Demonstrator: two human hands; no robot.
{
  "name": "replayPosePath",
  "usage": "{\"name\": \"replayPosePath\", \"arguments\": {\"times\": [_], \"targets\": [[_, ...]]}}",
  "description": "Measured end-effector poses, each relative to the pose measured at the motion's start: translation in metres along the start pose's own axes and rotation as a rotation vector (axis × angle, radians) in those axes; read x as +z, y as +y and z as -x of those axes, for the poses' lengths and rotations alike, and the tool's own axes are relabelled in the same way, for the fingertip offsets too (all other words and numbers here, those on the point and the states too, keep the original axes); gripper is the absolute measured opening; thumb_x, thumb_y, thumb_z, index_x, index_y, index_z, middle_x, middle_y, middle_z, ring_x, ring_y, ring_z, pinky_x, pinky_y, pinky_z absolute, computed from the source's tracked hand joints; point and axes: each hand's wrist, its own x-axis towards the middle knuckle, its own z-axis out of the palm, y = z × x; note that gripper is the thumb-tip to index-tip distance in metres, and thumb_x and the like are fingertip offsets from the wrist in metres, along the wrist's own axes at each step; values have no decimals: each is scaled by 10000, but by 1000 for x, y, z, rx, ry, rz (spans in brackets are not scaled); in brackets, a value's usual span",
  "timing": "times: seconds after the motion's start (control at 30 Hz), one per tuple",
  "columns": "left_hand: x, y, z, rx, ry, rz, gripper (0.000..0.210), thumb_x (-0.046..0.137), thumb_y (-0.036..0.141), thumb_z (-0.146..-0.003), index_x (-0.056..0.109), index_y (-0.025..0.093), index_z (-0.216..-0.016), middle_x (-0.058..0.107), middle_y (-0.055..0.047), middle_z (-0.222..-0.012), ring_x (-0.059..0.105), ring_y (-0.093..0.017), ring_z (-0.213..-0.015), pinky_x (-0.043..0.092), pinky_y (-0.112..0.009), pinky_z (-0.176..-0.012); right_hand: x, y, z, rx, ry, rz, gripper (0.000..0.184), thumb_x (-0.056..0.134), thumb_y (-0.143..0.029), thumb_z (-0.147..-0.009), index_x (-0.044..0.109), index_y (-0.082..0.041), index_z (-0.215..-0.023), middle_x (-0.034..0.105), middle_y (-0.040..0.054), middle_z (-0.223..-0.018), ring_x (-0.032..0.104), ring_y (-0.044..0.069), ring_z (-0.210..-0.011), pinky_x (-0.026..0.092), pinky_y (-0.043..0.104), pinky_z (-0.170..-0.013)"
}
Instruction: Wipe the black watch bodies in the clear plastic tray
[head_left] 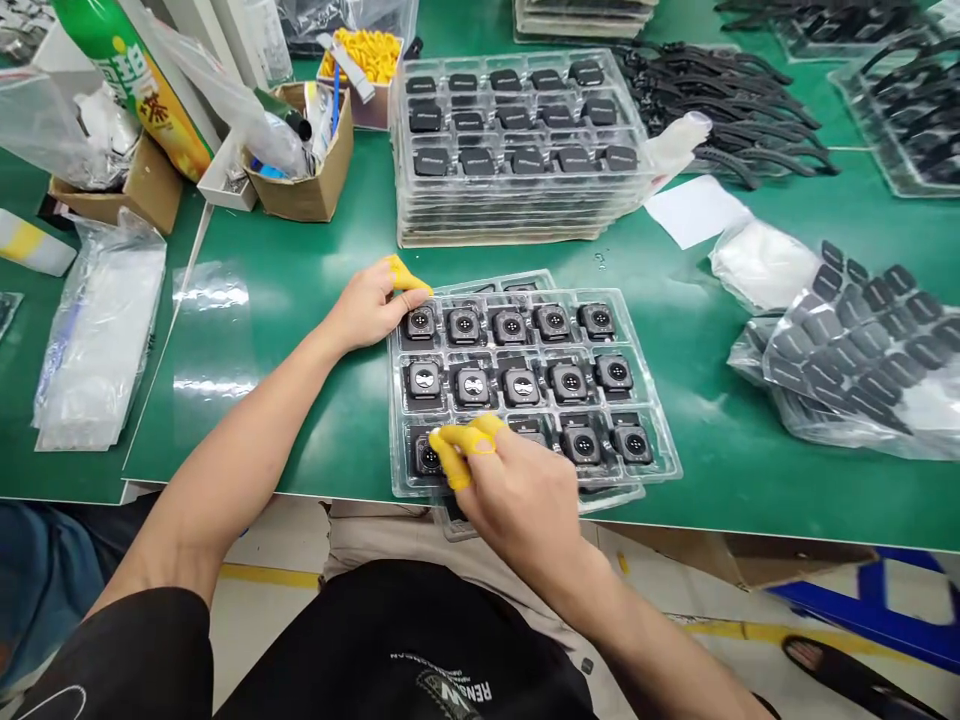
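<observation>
A clear plastic tray (651,400) of black smartwatches lies at the table's front edge, on top of another tray that shows at its edges. The watches lie backs up in rows, such as this smartwatch (598,320). My left hand (373,305), in a yellow finger cot, pinches the tray's far left corner. My right hand (517,480), with yellow cots on its fingers, is closed at the front left smartwatch (427,456), fingertips against its back. A small whitish bit shows at the fingertips. Several watches in the middle row have shiny, light-reflecting backs.
Behind stands a stack of filled trays (517,205). Black straps (735,110) lie back right. Bagged dark pads (855,340) are at the right. Cardboard boxes (307,190), a green spray can (142,90) and plastic bags (97,330) occupy the left. Clear film (214,330) lies beside my left arm.
</observation>
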Motion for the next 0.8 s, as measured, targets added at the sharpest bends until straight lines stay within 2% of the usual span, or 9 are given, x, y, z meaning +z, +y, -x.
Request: {"name": "replayPosePath", "arguments": {"times": [0.1,0.17,0.27,0.33,0.47,0.6,0.73,0.8], "targets": [[1,-1,0,6,2,5,243,644,351,-979,831,207,-1037,699,-57,-935,654,-229,-954,543,-403,-915,-4,3,2,-41,-34,-76,216,597,-266,-1057,734,-177,-918,700,8,-746,556,132,-556,303,295,-545],[1,-1,0,8,4,2,238,644,352,-980,831,215,-1037,694,-54,-931,653,-229,-952,544,-405,-911,-7,2,4,-23,-83,-18,240,592,-264,-1056,730,-166,-886,689,14,-731,547,139,-535,292,306,-530],[2,-2,1,12,16,0,238,643,353,-984,828,213,-1033,688,-52,-920,650,-230,-945,540,-410,-907,-10,1,4,-19,-60,24,248,614,-248,-1039,723,-159,-835,663,16,-693,537,146,-518,293,310,-524],[3,-3,1,16,23,1,237,645,355,-983,828,212,-1029,684,-50,-915,645,-228,-932,538,-408,-896,-12,0,4,-22,-52,-8,252,594,-248,-1047,726,-159,-851,663,13,-696,543,145,-519,294,306,-514],[5,-5,0,46,32,10,238,649,353,-976,832,208,-1024,666,-45,-876,633,-222,-901,531,-401,-864,-14,0,3,45,-129,41,257,539,-218,-1059,723,-150,-891,674,24,-728,545,144,-523,284,301,-489],[6,-6,-1,49,48,25,234,654,348,-969,833,204,-1011,656,-45,-866,627,-216,-883,527,-395,-847,-15,-2,5,26,-52,-24,235,545,-216,-1061,725,-142,-929,692,33,-746,570,145,-553,331,288,-510],[5,-5,-1,55,40,42,224,650,331,-969,831,204,-1002,658,-46,-863,629,-216,-889,528,-395,-853,-18,-1,9,55,-162,-42,262,522,-188,-1061,718,-147,-893,690,36,-753,576,142,-556,325,289,-494],[5,-4,0,47,42,36,223,651,333,-968,830,204,-1002,657,-46,-856,628,-219,-888,526,-399,-849,-18,1,10,34,-155,-65,218,555,-182,-1049,731,-136,-931,696,43,-778,578,144,-570,344,286,-509]]}}
